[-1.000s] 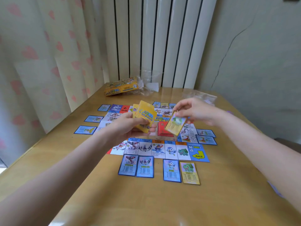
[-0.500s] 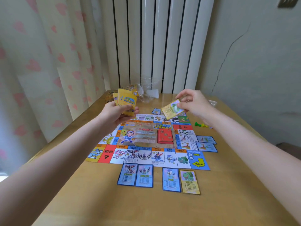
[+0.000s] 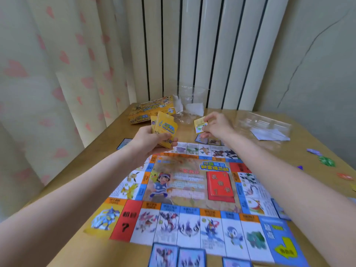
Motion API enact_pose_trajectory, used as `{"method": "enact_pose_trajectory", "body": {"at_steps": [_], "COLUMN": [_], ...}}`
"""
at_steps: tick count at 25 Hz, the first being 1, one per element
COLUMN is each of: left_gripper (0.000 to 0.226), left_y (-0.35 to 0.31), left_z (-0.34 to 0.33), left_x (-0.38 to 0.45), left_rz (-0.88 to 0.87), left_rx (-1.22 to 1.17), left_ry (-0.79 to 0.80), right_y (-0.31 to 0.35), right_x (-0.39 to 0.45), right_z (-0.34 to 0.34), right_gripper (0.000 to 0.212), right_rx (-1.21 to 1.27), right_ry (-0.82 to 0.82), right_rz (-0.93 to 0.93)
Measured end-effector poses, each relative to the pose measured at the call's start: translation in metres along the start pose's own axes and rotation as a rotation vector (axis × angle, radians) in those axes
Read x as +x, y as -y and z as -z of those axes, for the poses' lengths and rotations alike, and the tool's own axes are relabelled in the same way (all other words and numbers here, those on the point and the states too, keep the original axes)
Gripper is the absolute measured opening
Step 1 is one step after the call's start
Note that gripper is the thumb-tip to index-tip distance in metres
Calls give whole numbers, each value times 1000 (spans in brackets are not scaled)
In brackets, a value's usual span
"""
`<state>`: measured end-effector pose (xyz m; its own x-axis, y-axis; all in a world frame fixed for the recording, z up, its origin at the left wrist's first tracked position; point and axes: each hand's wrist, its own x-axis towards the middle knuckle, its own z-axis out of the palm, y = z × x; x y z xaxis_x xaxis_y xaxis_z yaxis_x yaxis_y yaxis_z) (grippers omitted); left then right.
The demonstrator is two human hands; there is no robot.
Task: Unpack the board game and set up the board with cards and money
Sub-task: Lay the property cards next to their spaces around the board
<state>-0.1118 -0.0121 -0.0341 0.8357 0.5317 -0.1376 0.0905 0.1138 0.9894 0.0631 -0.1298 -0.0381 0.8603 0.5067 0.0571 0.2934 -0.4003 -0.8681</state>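
Now your left hand (image 3: 152, 139) grips the yellow deck (image 3: 165, 130); your right hand (image 3: 215, 125) pinches one light, bendy card (image 3: 200, 124) by its edge, at the board's (image 3: 192, 189) twelve o'clock.

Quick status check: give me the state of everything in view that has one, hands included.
Left hand: grips a fanned stack of yellow-backed cards, raised above the board.
Right hand: pinches a single yellow card over the far edge.
Colourful paper game board: unfolded flat on the wooden table.
Red card deck: stacked on the board's centre.
Yellow cardboard game box: lying at the far edge.
Clear plastic tray: out of the box.
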Motion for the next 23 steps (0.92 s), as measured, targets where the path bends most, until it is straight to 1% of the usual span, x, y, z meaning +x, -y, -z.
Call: {"method": "enact_pose_trajectory", "body": {"at_steps": [3, 5, 7, 11, 12, 15, 16, 18, 20, 22, 23], "left_gripper": [14, 14, 13, 10, 11, 14, 13, 13, 14, 13, 12], "left_y": [2, 4, 6, 12, 13, 15, 15, 15, 15, 15, 15], "left_z": [1, -2, -5, -7, -7, -8, -8, -7, -8, -10, -11], "left_x": [30, 47, 59, 70, 71, 71, 70, 68, 67, 67, 67], "left_rz": [12, 27, 38, 51, 52, 53, 53, 52, 51, 48, 49], "left_rx": [21, 17, 20, -11, -20, -31, -36, -45, -46, -40, -37], "left_ry": [3, 7, 9, 16, 16, 23, 26, 28, 28, 27, 26], "right_y": [-9, -12, -16, -27, -28, -28, -30, -39, -51, -61, -63], "right_x": [39, 53, 59, 62, 63, 69, 71, 73, 70, 67, 67], "right_z": [-32, -46, -50, -49, -47, -30, -20, -3, 5, 4, 2], "right_gripper": [24, 27, 32, 36, 35, 26, 24, 26, 36, 44, 44], "right_rx": [-96, -214, -388, -604, -622, -446, -428, -469, -547, -631, -648], "right_ry": [28, 19, 23, 127, 125, 20, 12, 90, 185, 237, 243], "right_rz": [-35, -36, -26, -7, 14, 61, 86, 123, 111, 110, 130]}}
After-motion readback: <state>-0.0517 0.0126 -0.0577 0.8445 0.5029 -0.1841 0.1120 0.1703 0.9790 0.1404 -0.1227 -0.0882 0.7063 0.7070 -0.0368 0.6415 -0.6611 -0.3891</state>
